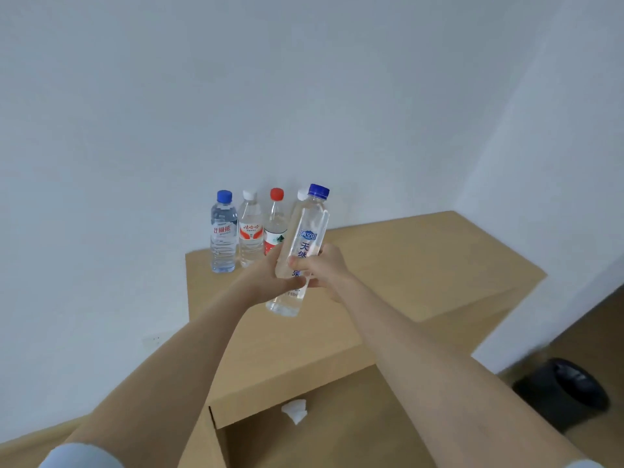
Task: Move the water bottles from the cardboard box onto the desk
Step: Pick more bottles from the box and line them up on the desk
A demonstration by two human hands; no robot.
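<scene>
Bottle, blue-capped, with 天然 in blue down its clear label, tilts toward one o'clock over the desk. We hold it with both hands: our left hand wraps its lower half from nine o'clock, and our right hand wraps it from three, fingers curled round it. At eleven o'clock a row of four bottles stands against the wall. Their labels carry red script too small to read.
</scene>
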